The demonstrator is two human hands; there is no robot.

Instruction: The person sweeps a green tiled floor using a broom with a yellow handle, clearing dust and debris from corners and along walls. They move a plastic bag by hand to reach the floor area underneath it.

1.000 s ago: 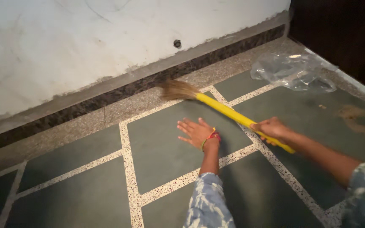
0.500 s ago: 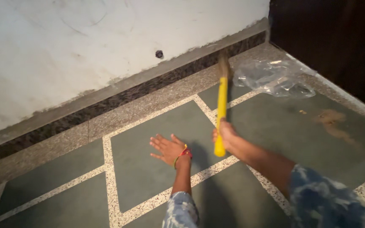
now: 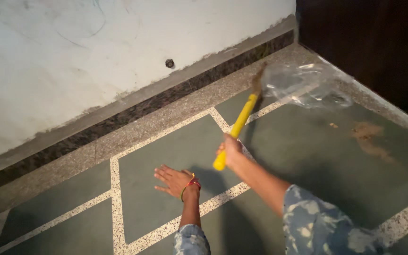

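A: Low in the frame, the left hand (image 3: 173, 181) lies flat, fingers spread, on the grey-green stone floor (image 3: 166, 146)

B: And the right hand (image 3: 231, 150), mid-frame, grips the short yellow-handled grass broom (image 3: 238, 123); its bristles touch the crumpled clear plastic bag (image 3: 305, 85), upper right

A: The bag could snag the bristles, and the brown dirt (image 3: 371, 137) scatter

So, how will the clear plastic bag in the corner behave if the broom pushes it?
The clear plastic bag looks thin and crumpled, so it is probably floppy and very light. It may slide or lift away from the broom rather than move steadily. On the smooth tiled floor, it would likely skid easily.
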